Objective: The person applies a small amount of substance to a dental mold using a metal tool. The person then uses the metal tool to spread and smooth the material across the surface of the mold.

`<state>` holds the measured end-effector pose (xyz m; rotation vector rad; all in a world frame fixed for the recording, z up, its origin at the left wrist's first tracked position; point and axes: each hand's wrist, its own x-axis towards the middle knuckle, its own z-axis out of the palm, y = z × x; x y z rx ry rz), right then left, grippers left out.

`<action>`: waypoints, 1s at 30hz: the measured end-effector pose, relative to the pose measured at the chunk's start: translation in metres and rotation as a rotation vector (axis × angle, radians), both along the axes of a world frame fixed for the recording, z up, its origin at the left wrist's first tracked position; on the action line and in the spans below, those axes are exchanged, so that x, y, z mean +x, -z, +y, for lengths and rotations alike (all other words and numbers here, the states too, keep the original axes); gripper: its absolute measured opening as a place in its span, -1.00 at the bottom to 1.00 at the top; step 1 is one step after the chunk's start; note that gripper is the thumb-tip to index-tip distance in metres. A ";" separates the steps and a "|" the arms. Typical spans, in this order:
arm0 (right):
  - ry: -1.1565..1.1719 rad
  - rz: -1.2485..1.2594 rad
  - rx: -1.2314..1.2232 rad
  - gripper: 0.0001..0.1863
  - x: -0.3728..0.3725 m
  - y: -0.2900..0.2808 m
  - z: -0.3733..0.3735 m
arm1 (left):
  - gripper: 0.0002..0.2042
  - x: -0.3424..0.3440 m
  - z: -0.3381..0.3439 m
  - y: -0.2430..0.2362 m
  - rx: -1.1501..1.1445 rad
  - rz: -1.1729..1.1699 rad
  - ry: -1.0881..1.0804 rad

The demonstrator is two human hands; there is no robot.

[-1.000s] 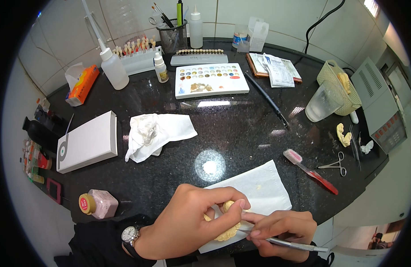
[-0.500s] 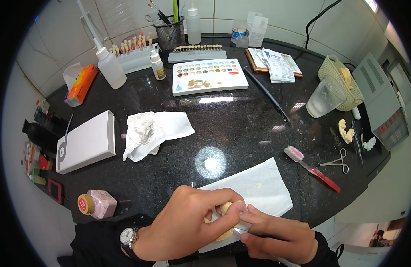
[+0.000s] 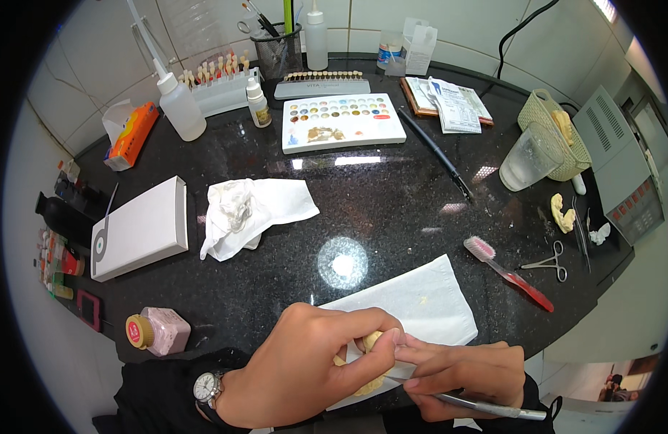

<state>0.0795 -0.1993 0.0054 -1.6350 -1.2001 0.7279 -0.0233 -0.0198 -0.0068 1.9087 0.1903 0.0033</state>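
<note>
My left hand [image 3: 316,365], with a watch on its wrist, is closed round a pale yellow dental plaster model [image 3: 369,387], largely covered by the fingers. My right hand [image 3: 460,380] grips a slim tool with a silver metal handle [image 3: 493,406]. The tool looks like a lab knife; its thin tip points at the model, and whether it touches cannot be made out. Fingers of the right hand rest close against the left thumb. Beneath both hands lies a white paper sheet [image 3: 435,304] with a few pale crumbs on it.
A red toothbrush [image 3: 511,275], a clamp [image 3: 547,264] and a horseshoe-shaped plaster piece [image 3: 562,214] lie to the right. Left are a pink powder jar [image 3: 168,331], a white box [image 3: 142,231] and crumpled tissue [image 3: 236,210]. A paint palette [image 3: 341,123] sits farther back.
My right hand has turned and shifted slightly right, bringing the tool's metal handle into fuller view. The left hand keeps its hold on the model, nearly still.
</note>
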 end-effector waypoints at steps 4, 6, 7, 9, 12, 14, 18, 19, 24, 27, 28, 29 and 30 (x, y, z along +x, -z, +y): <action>-0.013 -0.094 -0.053 -0.82 -0.002 -0.005 0.002 | -0.86 -0.001 0.000 0.001 -0.012 -0.007 -0.009; -0.058 -0.158 -0.070 -0.81 -0.001 -0.010 0.004 | -0.86 -0.001 -0.001 0.000 -0.003 0.022 -0.018; -0.074 -0.192 -0.079 -0.81 -0.001 -0.011 0.003 | -0.86 0.000 -0.001 0.000 0.003 0.033 -0.016; -0.086 -0.249 -0.047 -0.80 -0.001 -0.008 0.002 | -0.85 0.002 -0.001 0.001 -0.019 0.031 -0.016; -0.099 -0.202 -0.072 -0.80 0.005 -0.001 -0.001 | -0.84 0.003 0.000 0.002 -0.077 0.078 -0.035; -0.029 -0.011 0.073 -0.82 0.012 0.008 -0.009 | -0.83 0.003 0.002 0.002 -0.148 0.108 -0.042; 0.421 0.236 0.337 -0.84 0.003 0.023 -0.016 | -0.84 0.006 0.004 -0.006 -0.183 0.183 -0.025; 0.507 0.277 0.342 -0.82 0.002 0.025 -0.015 | -0.85 0.006 0.004 -0.008 -0.157 0.212 -0.021; 0.571 0.189 0.343 -0.80 0.002 0.043 -0.007 | -0.85 -0.002 -0.008 -0.013 0.363 -0.137 -0.113; 0.559 0.050 0.317 -0.77 0.002 0.048 -0.008 | -0.86 -0.006 -0.012 -0.014 0.593 -0.230 -0.129; 0.553 -0.021 0.316 -0.77 0.001 0.047 -0.010 | -0.85 -0.005 -0.014 -0.020 0.608 -0.230 -0.109; 0.548 -0.091 0.313 -0.75 0.000 0.043 -0.009 | -0.84 -0.003 -0.013 -0.021 0.617 -0.245 -0.102; 0.478 -0.067 0.397 -0.88 0.005 0.034 -0.012 | -0.84 -0.002 -0.012 -0.022 0.623 -0.256 -0.092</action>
